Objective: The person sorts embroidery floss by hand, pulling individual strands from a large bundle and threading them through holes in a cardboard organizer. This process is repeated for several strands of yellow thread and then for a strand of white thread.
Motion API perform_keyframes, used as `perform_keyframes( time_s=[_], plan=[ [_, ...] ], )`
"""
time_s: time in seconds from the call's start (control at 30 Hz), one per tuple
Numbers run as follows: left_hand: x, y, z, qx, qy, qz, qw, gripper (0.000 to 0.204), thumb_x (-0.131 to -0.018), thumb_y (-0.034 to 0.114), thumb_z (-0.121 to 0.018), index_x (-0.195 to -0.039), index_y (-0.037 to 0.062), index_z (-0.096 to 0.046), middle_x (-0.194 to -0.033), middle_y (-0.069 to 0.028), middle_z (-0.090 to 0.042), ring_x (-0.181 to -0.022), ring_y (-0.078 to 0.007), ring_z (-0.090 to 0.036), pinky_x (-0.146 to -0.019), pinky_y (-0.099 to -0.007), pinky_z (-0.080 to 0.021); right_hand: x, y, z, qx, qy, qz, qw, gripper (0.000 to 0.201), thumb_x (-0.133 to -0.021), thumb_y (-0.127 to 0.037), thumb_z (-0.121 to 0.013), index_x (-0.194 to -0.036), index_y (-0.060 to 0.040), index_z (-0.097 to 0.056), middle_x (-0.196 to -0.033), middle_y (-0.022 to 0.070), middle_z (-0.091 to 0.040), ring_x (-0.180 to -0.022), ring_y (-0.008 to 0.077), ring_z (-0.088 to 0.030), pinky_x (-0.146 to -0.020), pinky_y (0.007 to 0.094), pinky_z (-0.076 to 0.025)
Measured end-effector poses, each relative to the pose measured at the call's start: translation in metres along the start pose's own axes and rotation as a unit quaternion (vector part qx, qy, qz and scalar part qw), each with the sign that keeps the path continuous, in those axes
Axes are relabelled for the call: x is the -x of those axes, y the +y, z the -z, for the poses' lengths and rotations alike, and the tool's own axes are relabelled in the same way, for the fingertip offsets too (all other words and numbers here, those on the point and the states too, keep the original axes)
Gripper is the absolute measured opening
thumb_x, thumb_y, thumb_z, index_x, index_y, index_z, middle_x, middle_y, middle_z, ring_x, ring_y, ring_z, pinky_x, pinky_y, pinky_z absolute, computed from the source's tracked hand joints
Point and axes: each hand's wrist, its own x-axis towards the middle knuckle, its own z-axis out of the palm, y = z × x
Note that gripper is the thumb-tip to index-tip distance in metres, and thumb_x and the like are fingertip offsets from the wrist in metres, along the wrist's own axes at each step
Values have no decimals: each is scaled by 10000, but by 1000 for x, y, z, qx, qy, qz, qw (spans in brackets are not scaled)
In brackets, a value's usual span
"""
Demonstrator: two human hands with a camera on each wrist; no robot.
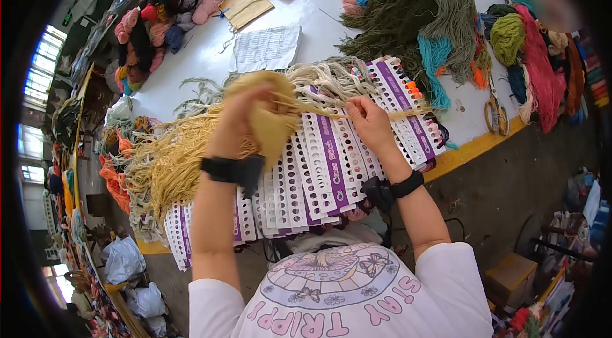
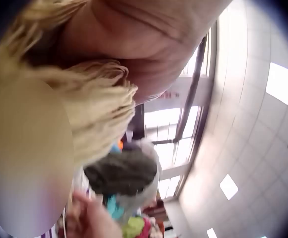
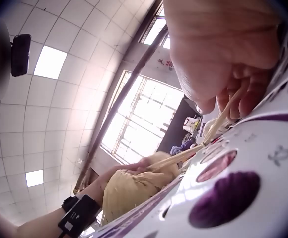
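My left hand (image 1: 244, 108) grips a thick hank of yellow embroidery thread (image 1: 273, 124), which hangs below the palm; motion blurs it in the head view. Strands stretch from that hank across to my right hand (image 1: 371, 122), whose curled fingers (image 3: 248, 99) pinch them low over the cards, with a tail running on to the right. Beneath both hands lie overlapping white thread cards (image 1: 328, 166), punched with rows of holes and printed "Cross Stitch" on purple bands. More loose yellow thread (image 1: 182, 162) spreads over the cards' left end.
Grey-white hanks (image 1: 331, 76) lie along the cards' far side. Beyond are a white cloth (image 1: 266, 48), a wooden board (image 1: 247, 7) and a big dark green thread pile (image 1: 398, 13). Scissors (image 1: 496, 111) lie near the table's yellow edge (image 1: 468, 153) at right; mixed yarn balls (image 1: 204, 3) stand at far left.
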Motion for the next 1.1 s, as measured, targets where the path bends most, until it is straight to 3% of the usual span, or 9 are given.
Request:
perform_keyframes(
  time_s=[0.03, 0.1, 0.13, 0.27, 0.33, 0.43, 0.5, 0.63, 1.1],
  plan=[
    [13, 17, 20, 36, 57, -80, 994, 208, -755, 173, -628, -861, 18, -538, -681, -63, -540, -525, -160, -542, -504, -279, -505, 0, -1, 0, 14, 1, 3, 1000, 281, -813, -322, -543, -915, -64, -588, -680, 71, -601, -612, 183, -573, -562, 289, -433],
    [0, 38, 110, 181, -16, -70, 981, 111, -814, 157, -556, -814, 53, -520, -628, -15, -541, -487, -127, -522, -497, -273, -500, -1, 1, -2, 25, -2, -10, 1000, 278, -792, -306, -559, -935, -69, -590, -701, 66, -611, -641, 192, -590, -580, 293, -445],
    [2, 43, 137, 186, 30, -77, 979, 125, -816, 165, -558, -828, 46, -521, -633, -19, -538, -515, -151, -535, -524, -314, -506, -2, 1, -2, 30, -2, -10, 999, 273, -787, -294, -564, -938, -68, -591, -700, 65, -610, -639, 190, -589, -583, 293, -446],
    [35, 47, 129, 139, 215, -110, 960, 226, -803, 212, -578, -938, 35, -541, -816, -79, -583, -752, -173, -566, -610, -360, -495, -1, 5, 0, 5, -17, -10, 1000, 239, -767, -240, -581, -921, -61, -613, -727, 73, -610, -651, 181, -585, -599, 289, -449],
    [68, 42, 64, -60, 211, -165, 961, 253, -799, 237, -578, -966, 49, -550, -929, -90, -580, -841, -174, -559, -634, -320, -485, 3, -4, 1, -14, -7, 34, 999, 207, -755, -197, -596, -900, -53, -627, -745, 76, -609, -662, 166, -580, -601, 273, -449],
    [76, 14, 13, -91, -127, -233, 960, 353, -877, 296, -461, -1103, 30, -517, -1106, -101, -540, -992, -215, -524, -777, -281, -445, 19, -58, 3, -162, -55, 30, 985, 159, -749, -121, -620, -874, -25, -643, -791, 48, -613, -692, 105, -563, -598, 226, -443],
    [90, 1, -34, -63, -195, -188, 961, 416, -872, 314, -470, -1125, -16, -493, -1142, -137, -521, -1016, -200, -516, -798, -286, -443, 33, -84, -3, -297, -98, 4, 950, 161, -755, -121, -630, -875, -13, -641, -788, 28, -613, -687, 76, -555, -576, 204, -442],
    [88, -18, -67, 14, -283, -87, 955, 457, -881, 358, -456, -1142, -16, -484, -1031, -84, -556, -847, -120, -544, -701, -233, -457, 45, -102, -12, -343, -71, -29, 936, 159, -787, -167, -624, -862, -28, -639, -763, 4, -607, -580, 46, -541, -483, 159, -427],
    [87, -17, -44, 92, -299, -71, 947, 390, -898, 281, -411, -1136, -24, -466, -1143, -117, -506, -997, -181, -524, -819, -330, -462, 51, -93, -14, -417, -43, -27, 908, 154, -810, -173, -600, -865, -32, -624, -650, -16, -560, -534, 22, -476, -460, 156, -408]
  ],
)
